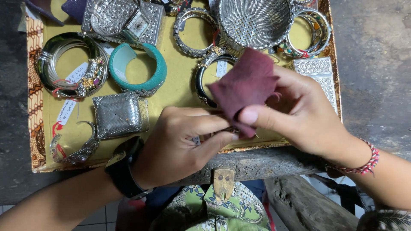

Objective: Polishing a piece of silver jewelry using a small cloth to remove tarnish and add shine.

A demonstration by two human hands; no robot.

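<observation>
pinching something small and mostly hidden at the near edge of the tray (38,128), the left hand (180,141) is closed on it; what it is, i cannot tell. the right hand (295,111) grips a dark red cloth (246,83), thumb pressed through it. the cloth looks soft and light, easiest held by a bunched fold. farther back lie a woven silver box (117,114), a teal bangle (147,81) and a silver basket (254,21).
</observation>
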